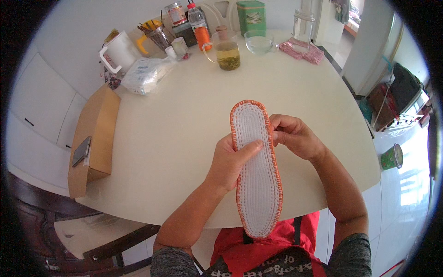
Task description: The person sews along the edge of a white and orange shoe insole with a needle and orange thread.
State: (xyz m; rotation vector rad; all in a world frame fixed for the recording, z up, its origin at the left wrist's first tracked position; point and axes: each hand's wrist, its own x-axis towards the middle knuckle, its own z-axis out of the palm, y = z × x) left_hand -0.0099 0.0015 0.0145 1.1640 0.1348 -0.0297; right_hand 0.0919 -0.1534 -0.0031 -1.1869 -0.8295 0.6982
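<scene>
A white stitched shoe sole (pixel 255 166) with orange thread binding around its rim stands nearly upright in front of me, its lower end over my lap. My left hand (pixel 231 157) grips it from the left, thumb across the front face and the other fingers hidden behind. At the upper right rim, my right hand (pixel 290 135) pinches the orange edge between thumb and forefinger. Whether a needle or thread is between those fingertips cannot be seen. Rows of dashed stitching follow the sole's outline.
Around the cream table (pixel 173 138) are a cardboard box (pixel 98 135) with a phone (pixel 82 151) on it, a plastic-wrapped pack (pixel 147 76), a white pitcher (pixel 121 52), a glass mug of tea (pixel 226 52), a glass bowl (pixel 259 43), a green tin (pixel 251 19) and a pink cloth (pixel 313 55).
</scene>
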